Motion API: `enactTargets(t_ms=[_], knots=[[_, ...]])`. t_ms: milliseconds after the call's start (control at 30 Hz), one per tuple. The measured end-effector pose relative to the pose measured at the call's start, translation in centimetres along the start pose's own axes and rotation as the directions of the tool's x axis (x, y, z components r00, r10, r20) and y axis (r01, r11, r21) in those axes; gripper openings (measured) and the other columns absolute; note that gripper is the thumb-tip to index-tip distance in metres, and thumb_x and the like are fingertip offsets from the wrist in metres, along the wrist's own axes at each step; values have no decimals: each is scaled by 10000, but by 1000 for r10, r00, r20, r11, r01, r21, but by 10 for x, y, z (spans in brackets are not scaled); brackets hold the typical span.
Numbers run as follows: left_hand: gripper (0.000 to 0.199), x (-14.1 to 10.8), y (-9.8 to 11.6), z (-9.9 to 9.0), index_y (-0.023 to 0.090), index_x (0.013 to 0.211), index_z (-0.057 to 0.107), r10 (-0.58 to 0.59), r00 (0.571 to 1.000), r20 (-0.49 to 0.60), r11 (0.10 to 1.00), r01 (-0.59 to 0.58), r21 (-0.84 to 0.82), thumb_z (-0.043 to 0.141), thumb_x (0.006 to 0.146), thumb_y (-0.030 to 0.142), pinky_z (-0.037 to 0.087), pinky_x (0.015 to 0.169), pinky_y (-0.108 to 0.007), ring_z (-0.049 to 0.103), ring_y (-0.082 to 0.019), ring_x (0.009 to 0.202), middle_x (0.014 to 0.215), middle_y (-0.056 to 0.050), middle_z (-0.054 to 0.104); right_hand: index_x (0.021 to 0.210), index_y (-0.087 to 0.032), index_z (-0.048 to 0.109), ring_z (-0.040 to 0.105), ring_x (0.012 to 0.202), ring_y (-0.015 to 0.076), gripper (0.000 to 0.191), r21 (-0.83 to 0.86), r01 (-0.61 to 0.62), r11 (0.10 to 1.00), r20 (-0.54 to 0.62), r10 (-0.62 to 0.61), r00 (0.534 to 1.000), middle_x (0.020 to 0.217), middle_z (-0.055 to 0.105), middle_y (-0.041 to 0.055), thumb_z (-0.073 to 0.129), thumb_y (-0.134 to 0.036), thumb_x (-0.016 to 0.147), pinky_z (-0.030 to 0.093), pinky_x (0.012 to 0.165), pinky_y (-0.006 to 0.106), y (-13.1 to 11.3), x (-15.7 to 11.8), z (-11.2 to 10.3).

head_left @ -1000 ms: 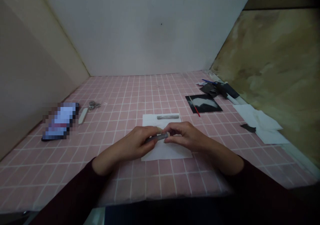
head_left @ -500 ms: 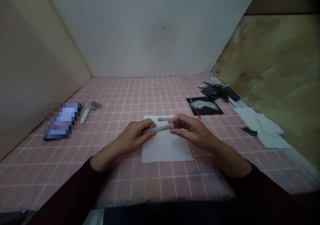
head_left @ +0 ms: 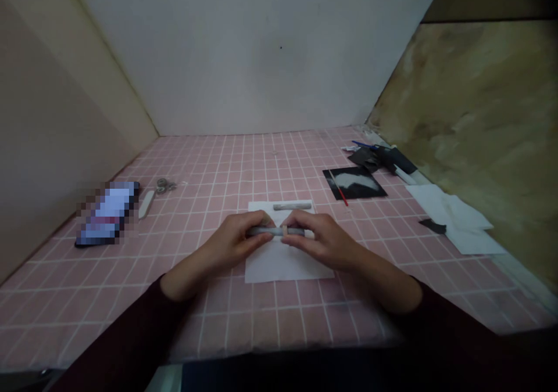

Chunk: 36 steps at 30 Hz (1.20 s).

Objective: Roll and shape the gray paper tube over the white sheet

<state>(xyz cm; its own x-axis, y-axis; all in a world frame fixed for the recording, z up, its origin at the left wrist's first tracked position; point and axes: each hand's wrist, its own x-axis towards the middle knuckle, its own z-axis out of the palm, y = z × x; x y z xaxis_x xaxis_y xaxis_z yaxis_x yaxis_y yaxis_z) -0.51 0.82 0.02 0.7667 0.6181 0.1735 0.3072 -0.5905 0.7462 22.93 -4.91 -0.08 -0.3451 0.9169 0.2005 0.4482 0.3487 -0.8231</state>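
My left hand (head_left: 239,234) is closed around the left part of a slim grey rod (head_left: 276,231), held level over a white sheet of paper (head_left: 285,264). A narrow beige ring (head_left: 285,230) sits around that rod. My right hand (head_left: 320,238) pinches the ring between thumb and fingers, and the rod's right end lies inside this hand. Both hands' fingertips nearly meet. Just beyond them, a second grey rod (head_left: 292,206) lies on the far part of the sheet.
On the left lie a phone (head_left: 108,212), a white flat stick (head_left: 147,204) and a small grey object (head_left: 164,186). To the right are a black sheet with white powdery marks (head_left: 357,183), a red-tipped stick (head_left: 340,191), dark scraps (head_left: 368,158) and white papers (head_left: 453,215).
The ring has moved left along the rod with my right hand, from near its right end toward the middle. My left hand keeps its hold. The second rod is now fully visible.
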Motion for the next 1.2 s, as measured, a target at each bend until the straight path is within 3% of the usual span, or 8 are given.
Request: enactTargets(t_ms=[233,367,533,633,733,867,1033,1200], knots=[[226,-1,1,-4,156,932,628,-64,998,-10,997,63,-48,524,961,354,344,584,-229,458,-110,639,722,18,535,954,-177,651,625,772,138,111,-110,132,985,-76,-141,987,850,676,20,660,-276,904,479,726,259,0,-3,-9],[294,-1,2,-4,143,809,609,-88,993,79,986,98,-135,521,960,379,360,601,-240,479,-114,656,726,7,538,1026,-169,647,630,802,147,132,-162,263,951,-5,-268,964,900,689,34,649,-243,917,480,745,270,-1,-3,-6],[274,0,2,-4,150,829,584,-95,995,42,976,101,-190,510,967,375,355,601,-239,455,-105,646,724,20,512,1027,-171,640,635,799,147,138,-197,258,946,-86,-279,957,882,676,32,662,-236,908,489,758,272,-2,-3,-8],[296,0,3,-2,153,795,572,-94,993,75,980,106,-167,511,971,382,354,595,-240,455,-106,645,713,22,508,1040,-158,642,635,837,162,143,-218,292,931,-36,-307,951,934,693,54,649,-223,914,483,781,290,-2,-3,-5],[259,-1,4,-1,157,848,595,-65,996,66,992,71,-100,519,975,370,359,599,-241,474,-110,661,740,18,533,998,-150,652,626,804,158,139,-200,266,943,-9,-273,962,896,691,48,657,-258,911,474,750,284,-3,-3,-5],[140,-3,7,-1,168,967,619,22,998,-64,1000,-22,4,568,956,298,385,620,-237,514,-112,689,790,13,577,921,-157,654,611,740,133,135,-143,176,974,-67,-187,980,811,670,19,640,-292,919,462,700,258,-4,-4,-7],[91,-3,10,1,160,973,645,206,974,-94,967,-188,171,591,943,227,445,727,-261,612,-148,815,878,-29,673,869,-163,667,585,662,117,175,-136,140,981,3,-141,990,733,651,-5,627,-325,923,435,636,248,-4,-2,-5],[92,-2,9,-1,156,992,644,236,955,-180,953,-191,236,614,933,221,451,726,-263,622,-153,814,880,-35,678,892,-177,655,615,735,127,127,-95,133,987,-93,-142,986,804,677,7,667,-304,897,474,701,251,-3,-3,-11]])
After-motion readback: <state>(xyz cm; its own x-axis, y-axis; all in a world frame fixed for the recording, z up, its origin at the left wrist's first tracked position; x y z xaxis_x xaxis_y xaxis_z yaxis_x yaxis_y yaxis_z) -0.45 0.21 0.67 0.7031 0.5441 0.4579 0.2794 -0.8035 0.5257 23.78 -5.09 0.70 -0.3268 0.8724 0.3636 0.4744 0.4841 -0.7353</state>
